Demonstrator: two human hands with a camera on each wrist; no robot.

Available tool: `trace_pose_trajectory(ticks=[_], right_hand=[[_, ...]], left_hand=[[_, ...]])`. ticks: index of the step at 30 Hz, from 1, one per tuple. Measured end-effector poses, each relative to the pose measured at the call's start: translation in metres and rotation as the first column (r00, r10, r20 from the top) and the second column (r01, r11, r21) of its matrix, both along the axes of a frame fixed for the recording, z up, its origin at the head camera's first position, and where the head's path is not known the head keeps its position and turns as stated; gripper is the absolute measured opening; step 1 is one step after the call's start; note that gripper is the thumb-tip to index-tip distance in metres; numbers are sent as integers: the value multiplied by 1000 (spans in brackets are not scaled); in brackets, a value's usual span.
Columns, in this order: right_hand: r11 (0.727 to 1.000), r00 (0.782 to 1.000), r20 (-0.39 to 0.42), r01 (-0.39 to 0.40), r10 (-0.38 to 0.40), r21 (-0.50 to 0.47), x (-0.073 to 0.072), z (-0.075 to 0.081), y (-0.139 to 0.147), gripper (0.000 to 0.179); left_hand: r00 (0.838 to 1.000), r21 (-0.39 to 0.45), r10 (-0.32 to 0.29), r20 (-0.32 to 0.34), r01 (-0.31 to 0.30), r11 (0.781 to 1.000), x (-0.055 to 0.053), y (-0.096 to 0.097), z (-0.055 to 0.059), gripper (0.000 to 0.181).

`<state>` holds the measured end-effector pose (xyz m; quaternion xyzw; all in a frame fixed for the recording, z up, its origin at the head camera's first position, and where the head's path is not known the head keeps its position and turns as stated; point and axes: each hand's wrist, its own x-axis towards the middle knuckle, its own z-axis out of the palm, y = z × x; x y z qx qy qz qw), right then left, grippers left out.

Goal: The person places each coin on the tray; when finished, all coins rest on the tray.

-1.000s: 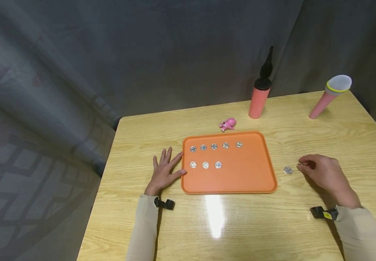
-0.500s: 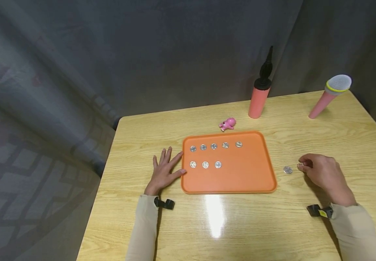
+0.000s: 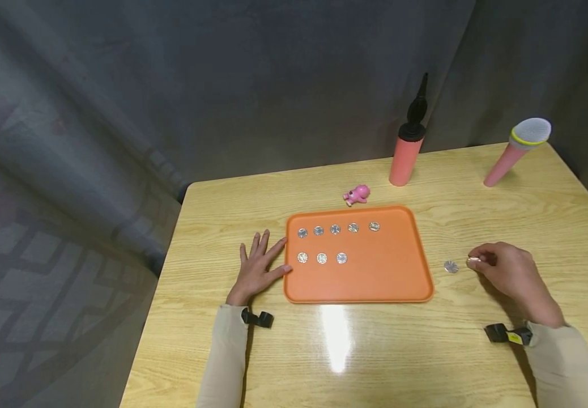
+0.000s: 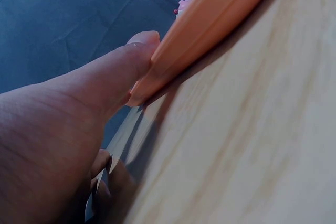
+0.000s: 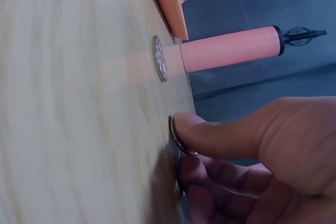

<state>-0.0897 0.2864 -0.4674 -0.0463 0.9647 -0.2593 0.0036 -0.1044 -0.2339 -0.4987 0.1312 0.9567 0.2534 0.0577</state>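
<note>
My right hand (image 3: 509,272) pinches a silver coin (image 5: 181,139) between thumb and fingers, close over the table to the right of the tray. Another coin (image 3: 451,267) lies flat on the wood between that hand and the orange tray (image 3: 375,283). Spread out at the tray's left side is my left hand (image 3: 257,269). Its thumb (image 4: 139,51) rests on the rim, and its index fingertip is right at the edge. On the tray, several coins (image 3: 335,229) form a back row, with a shorter row of three coins (image 3: 322,258) in front.
Behind the tray lies a small pink figurine (image 3: 357,194). A pink balloon pump (image 3: 407,153) with a black top stands near the back edge. Farther right is a pink toy microphone (image 3: 510,156) with a white head. A dark curtain (image 3: 294,85) hangs behind the table.
My right fingers have tilted the pinched coin so more of it shows, while the wrist shifted slightly left and back. The left hand and tray stay in place.
</note>
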Motion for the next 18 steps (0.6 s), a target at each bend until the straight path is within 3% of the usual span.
trace_pose_trajectory(ticks=[18], right_hand=[[993,998,30,61,-58,-101,1,4,6,13]], left_hand=[[1000,1,4,4,-4,1000,0,-1,-2,72]])
